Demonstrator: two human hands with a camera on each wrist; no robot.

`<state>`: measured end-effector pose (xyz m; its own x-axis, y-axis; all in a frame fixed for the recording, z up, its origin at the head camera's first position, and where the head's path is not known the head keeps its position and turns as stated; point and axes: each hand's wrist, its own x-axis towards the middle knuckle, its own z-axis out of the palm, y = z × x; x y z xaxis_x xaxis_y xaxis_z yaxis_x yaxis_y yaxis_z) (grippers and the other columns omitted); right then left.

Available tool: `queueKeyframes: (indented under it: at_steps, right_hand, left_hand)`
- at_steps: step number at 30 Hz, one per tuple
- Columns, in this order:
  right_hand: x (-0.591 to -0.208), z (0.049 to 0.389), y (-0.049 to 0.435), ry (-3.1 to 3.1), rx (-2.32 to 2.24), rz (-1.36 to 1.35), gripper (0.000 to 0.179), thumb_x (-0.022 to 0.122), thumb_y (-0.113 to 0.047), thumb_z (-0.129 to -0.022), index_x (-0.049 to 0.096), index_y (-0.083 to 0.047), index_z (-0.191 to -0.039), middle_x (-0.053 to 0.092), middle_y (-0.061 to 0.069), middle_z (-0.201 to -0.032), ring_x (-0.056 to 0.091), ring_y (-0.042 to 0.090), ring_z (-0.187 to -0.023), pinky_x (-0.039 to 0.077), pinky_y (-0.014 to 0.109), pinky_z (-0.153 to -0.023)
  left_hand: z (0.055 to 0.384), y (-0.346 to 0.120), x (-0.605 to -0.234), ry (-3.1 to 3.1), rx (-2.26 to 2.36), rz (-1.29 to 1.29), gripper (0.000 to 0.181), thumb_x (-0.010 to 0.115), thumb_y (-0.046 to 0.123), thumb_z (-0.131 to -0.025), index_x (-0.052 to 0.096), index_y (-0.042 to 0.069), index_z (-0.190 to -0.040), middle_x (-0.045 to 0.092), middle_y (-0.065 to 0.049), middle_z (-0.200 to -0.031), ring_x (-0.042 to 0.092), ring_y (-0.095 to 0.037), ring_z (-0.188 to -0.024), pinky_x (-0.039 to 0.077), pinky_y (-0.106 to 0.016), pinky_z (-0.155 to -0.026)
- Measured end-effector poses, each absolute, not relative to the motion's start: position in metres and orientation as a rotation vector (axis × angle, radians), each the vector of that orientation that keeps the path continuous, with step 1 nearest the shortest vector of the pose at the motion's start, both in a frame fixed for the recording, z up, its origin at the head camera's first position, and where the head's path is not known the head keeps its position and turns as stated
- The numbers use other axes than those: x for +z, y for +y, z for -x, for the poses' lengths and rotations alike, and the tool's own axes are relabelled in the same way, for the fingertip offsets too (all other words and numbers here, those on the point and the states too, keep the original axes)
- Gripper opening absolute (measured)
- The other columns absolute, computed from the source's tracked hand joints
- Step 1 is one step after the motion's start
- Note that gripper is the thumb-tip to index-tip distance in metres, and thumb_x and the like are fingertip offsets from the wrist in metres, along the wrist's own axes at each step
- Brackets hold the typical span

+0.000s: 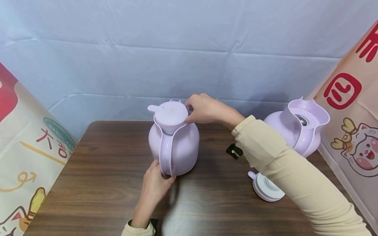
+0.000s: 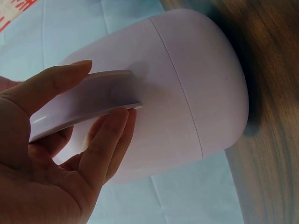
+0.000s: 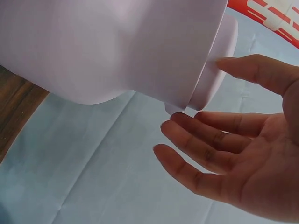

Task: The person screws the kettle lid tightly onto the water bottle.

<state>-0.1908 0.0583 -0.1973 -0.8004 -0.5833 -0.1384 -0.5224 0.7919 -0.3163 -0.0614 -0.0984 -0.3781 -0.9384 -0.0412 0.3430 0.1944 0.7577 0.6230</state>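
Note:
A lilac thermos jug (image 1: 189,144) stands upright at the middle of the table, its handle toward me. My left hand (image 1: 156,183) grips the lower part of the jug's handle (image 2: 88,95), thumb on one edge and fingers on the other. At the mouth sits a round lilac lid (image 1: 172,113), its small tab pointing left. My right hand (image 1: 206,108) pinches the right side of this lid; in the right wrist view the thumb touches the lid's side (image 3: 217,77) and the index fingertip is at its lower edge. The other fingers are spread loosely.
A second lilac jug (image 1: 279,123) stands lidless at the right, partly behind my right sleeve. Another lid (image 1: 267,188) lies underside up near it, with a small black item (image 1: 234,151) to its left. Printed cloths hang at both sides; a pale blue cloth (image 1: 177,65) hangs behind the table (image 1: 112,164).

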Motion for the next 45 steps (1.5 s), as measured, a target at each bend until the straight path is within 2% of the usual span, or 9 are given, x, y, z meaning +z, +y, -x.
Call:
queueKeyframes:
  at_steps: [2,6,11,17,21,28,45]
  right_hand:
    - [-0.198,0.1922,0.0578,2.737,-0.383,0.86,0.013,0.064,-0.016,-0.074,0.055,-0.008,-0.076,0.039,0.002,-0.07,0.039,0.017,-0.068,0.029,0.027,-0.058]
    - [-0.2,0.1957,0.0573,2.707,-0.357,0.855,0.016,0.063,-0.017,-0.075,0.056,-0.006,-0.085,0.046,0.004,-0.079,0.042,0.019,-0.075,0.032,0.028,-0.062]
    - [-0.2013,0.1982,0.0587,2.684,-0.369,0.872,0.022,0.063,-0.018,-0.076,0.059,-0.004,-0.093,0.055,0.007,-0.093,0.047,0.022,-0.085,0.039,0.033,-0.074]
    - [-0.2006,0.1962,0.0599,2.682,-0.384,0.887,0.03,0.066,-0.022,-0.076,0.062,-0.004,-0.1,0.059,0.01,-0.105,0.051,0.024,-0.096,0.04,0.036,-0.084]
    - [-0.2007,0.194,0.0595,2.692,-0.401,0.866,0.032,0.068,-0.024,-0.076,0.062,-0.003,-0.099,0.058,0.009,-0.099,0.051,0.023,-0.091,0.041,0.035,-0.081]
    - [-0.2003,0.1911,0.0581,2.723,-0.398,0.849,0.025,0.07,-0.024,-0.076,0.061,-0.003,-0.086,0.056,0.006,-0.081,0.05,0.02,-0.076,0.041,0.031,-0.067]
    - [-0.2002,0.1895,0.0562,2.774,-0.359,0.803,0.029,0.071,-0.028,-0.076,0.054,-0.005,-0.076,0.051,0.007,-0.078,0.048,0.021,-0.074,0.039,0.03,-0.063]
  left_hand:
    - [0.0614,-0.0985,-0.3784,-2.62,-0.985,0.115,0.026,0.077,0.005,-0.061,0.062,0.004,-0.082,0.053,-0.006,-0.08,0.057,-0.03,-0.069,0.044,-0.043,-0.061]
    - [0.0614,-0.0983,-0.3783,-2.625,-0.99,0.111,0.026,0.077,0.005,-0.061,0.062,0.004,-0.082,0.054,-0.006,-0.081,0.057,-0.029,-0.07,0.044,-0.043,-0.062]
    - [0.0611,-0.0981,-0.3777,-2.628,-0.994,0.112,0.025,0.077,0.004,-0.061,0.062,0.003,-0.082,0.054,-0.006,-0.081,0.057,-0.029,-0.07,0.045,-0.043,-0.062]
    - [0.0611,-0.0984,-0.378,-2.628,-0.999,0.115,0.025,0.077,0.005,-0.061,0.062,0.003,-0.082,0.054,-0.006,-0.081,0.057,-0.029,-0.07,0.044,-0.043,-0.062]
    - [0.0609,-0.0985,-0.3783,-2.628,-0.996,0.113,0.025,0.077,0.005,-0.061,0.062,0.004,-0.081,0.054,-0.006,-0.081,0.057,-0.029,-0.069,0.044,-0.043,-0.062]
    - [0.0609,-0.0986,-0.3784,-2.629,-0.989,0.112,0.026,0.077,0.004,-0.061,0.062,0.003,-0.082,0.054,-0.006,-0.081,0.057,-0.029,-0.07,0.044,-0.042,-0.062]
    - [0.0621,-0.0991,-0.3782,-2.619,-0.984,0.127,0.025,0.076,0.004,-0.06,0.062,0.003,-0.081,0.054,-0.006,-0.08,0.056,-0.028,-0.069,0.044,-0.042,-0.062]
